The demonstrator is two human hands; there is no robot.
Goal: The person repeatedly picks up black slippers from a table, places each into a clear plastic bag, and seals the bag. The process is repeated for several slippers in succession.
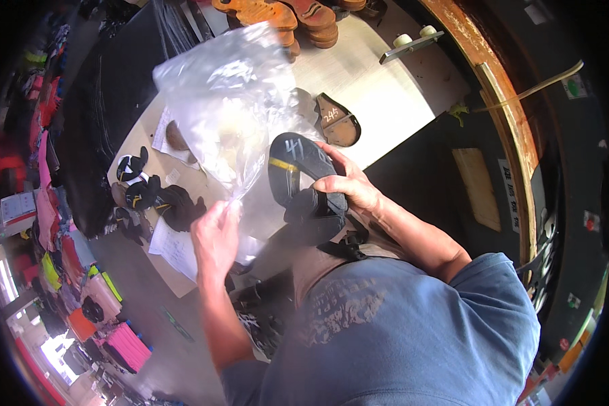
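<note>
My left hand (216, 237) pinches the gathered lower end of a clear plastic bag (230, 88). The bag spreads crumpled over the work table, and faint shapes show through it. In my right hand (352, 186) is a black shoe-sole piece (284, 177) with chalk-like marks and a yellow stripe, tilted up beside the bag. My thumb lies over its face and my fingers wrap behind it. More dark material (314, 216) hangs just below that thumb; whether it belongs to the same piece I cannot tell.
Beyond my right hand a sole-shaped cutting die (338, 122) lies on the pale table (386, 88). Stacked orange sole shapes (257, 12) stand at the far edge, near a metal bar with white knobs (413, 46). Small black pieces (145, 189) and papers (172, 245) lie left.
</note>
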